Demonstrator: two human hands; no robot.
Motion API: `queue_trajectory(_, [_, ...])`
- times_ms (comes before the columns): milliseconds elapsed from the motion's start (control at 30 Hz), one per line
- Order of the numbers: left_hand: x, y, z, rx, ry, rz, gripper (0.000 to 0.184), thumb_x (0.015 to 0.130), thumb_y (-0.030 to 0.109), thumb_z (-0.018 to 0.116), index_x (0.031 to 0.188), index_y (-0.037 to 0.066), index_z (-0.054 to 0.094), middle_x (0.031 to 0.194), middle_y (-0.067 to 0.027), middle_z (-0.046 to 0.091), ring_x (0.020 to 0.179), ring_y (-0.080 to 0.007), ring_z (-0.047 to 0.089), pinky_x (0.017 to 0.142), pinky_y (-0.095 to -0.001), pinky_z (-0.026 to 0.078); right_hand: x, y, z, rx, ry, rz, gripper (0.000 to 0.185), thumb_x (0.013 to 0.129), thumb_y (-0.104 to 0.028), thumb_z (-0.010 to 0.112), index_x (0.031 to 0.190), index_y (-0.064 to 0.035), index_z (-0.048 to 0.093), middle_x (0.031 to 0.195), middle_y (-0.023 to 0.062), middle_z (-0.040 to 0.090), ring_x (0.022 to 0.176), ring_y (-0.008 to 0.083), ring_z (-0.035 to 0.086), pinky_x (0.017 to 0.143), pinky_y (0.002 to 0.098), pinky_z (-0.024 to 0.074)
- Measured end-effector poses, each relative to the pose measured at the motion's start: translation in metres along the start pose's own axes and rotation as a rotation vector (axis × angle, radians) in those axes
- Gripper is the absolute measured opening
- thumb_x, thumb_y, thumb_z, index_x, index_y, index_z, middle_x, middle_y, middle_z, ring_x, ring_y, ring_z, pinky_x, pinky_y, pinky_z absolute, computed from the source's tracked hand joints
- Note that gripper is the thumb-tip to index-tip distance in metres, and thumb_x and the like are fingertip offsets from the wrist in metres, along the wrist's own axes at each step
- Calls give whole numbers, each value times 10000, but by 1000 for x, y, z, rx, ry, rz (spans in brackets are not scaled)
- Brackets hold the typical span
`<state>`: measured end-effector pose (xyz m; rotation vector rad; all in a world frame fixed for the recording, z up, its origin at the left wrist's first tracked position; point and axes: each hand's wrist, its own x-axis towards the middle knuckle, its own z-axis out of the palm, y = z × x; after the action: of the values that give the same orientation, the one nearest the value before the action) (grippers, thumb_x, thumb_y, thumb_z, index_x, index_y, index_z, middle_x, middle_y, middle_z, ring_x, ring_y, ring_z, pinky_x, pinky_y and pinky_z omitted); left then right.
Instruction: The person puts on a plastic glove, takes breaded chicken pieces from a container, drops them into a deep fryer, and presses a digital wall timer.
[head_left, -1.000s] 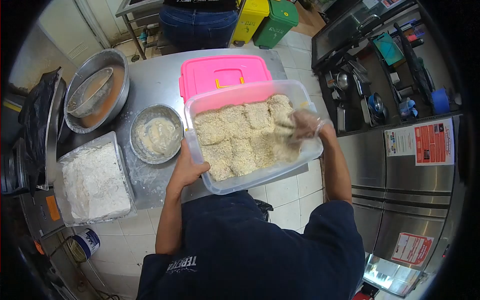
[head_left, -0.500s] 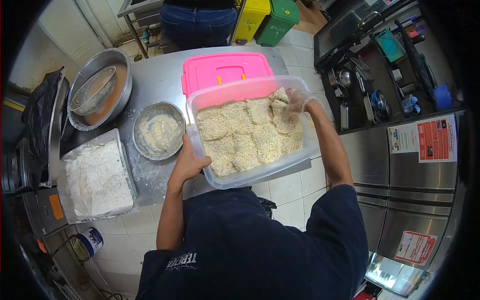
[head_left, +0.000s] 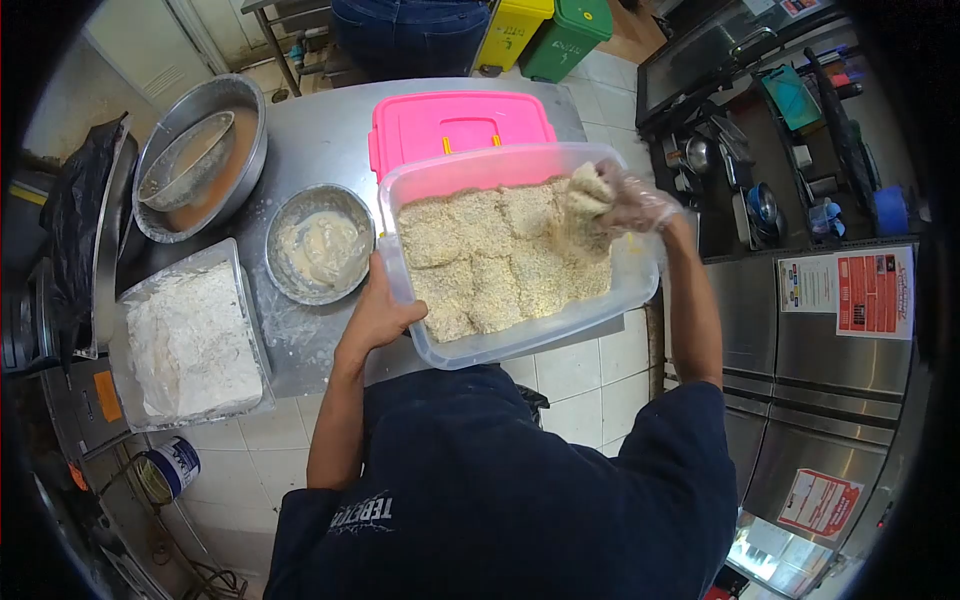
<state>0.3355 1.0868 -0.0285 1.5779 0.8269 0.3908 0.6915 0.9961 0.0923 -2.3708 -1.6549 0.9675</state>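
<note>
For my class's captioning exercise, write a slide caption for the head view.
The left hand grips a clear tub; the gloved right hand holds a crumb-coated piece over it.

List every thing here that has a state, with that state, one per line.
Right hand: clear-gloved, gripping a crumb-coated piece
Left hand: bare, holding the clear tub
Clear tub: open, holding crumb-coated pieces
Pink lid: off the tub
Small bowl: uncovered, holding pale paste
Large basin: uncovered, holding brownish liquid and a sieve-like vessel
Tray: uncovered, heaped with white powder
Green bin: shut
</note>
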Motion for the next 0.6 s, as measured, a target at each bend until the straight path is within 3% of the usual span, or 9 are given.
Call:
queue_trajectory(33, [1,-1,0,-22,-3,-8,752,619,127,646,1214,-29,214,1056,-231,495,967,-303,534,822,-358,438,-16,-17,-9,307,49,-41,695,566,-86,741,1179,-29,418,1096,123,562,956,236,562,825,347,477])
queue_trajectory(167, [2,0,1,-52,-11,10,769,614,121,651,1222,-26,204,1067,-225,492,974,-296,527,821,-353,439,-33,-26,-8,668,12,-161,619,571,-40,728,1132,-13,468,1061,95,586,899,170,574,768,332,492])
queue_trajectory(233, [2,4,0,-43,-12,3,774,613,120,653,1224,-26,200,1069,-223,492,976,-294,526,821,-352,439,-31,-24,10,582,-55,63,610,565,-125,745,1099,25,492,1013,108,602,839,161,583,730,313,496])
queue_trajectory(300, [2,2,1,-32,-6,-2,780,611,118,654,1225,-26,196,1071,-221,492,977,-292,525,821,-351,439,-20,-25,35,141,-156,155,569,579,-362,716,911,79,579,806,153,636,721,260,620,734,321,504])
queue_trajectory(400, [3,-4,0,0,34,85,788,612,118,654,1231,-27,187,1062,-221,491,973,-290,524,821,-351,439,6,8,109,-120,-145,44,678,562,-440,703,944,99,551,828,192,627,707,307,612,704,357,496])
queue_trajectory(467, [1,-1,1,-16,11,49,794,611,119,654,1232,-30,182,1075,-223,484,978,-296,521,824,-351,438,11,23,141,-185,412,-471,742,571,-476,695,1005,97,510,875,225,606,771,338,600,701,387,475])
queue_trajectory(500, [2,-2,0,-17,17,46,794,611,119,654,1232,-30,182,1075,-223,484,978,-296,521,824,-351,438,7,19,138,-185,408,-476,742,571,-476,695,1005,97,510,875,225,606,771,338,600,701,387,475])
queue_trajectory(567, [3,-6,0,-20,-31,-27,810,613,118,653,1243,-35,167,1088,-227,478,987,-295,518,826,-352,437,-10,-1,124,-299,12,-172,849,560,-504,700,1090,107,441,920,247,575,876,347,574,750,390,459])
queue_trajectory(600, [3,-4,0,-18,-34,-23,810,613,118,653,1243,-35,167,1088,-227,478,987,-295,518,826,-352,437,-12,-13,116,-299,17,-169,849,560,-504,700,1090,107,441,920,247,575,876,347,574,750,390,459])
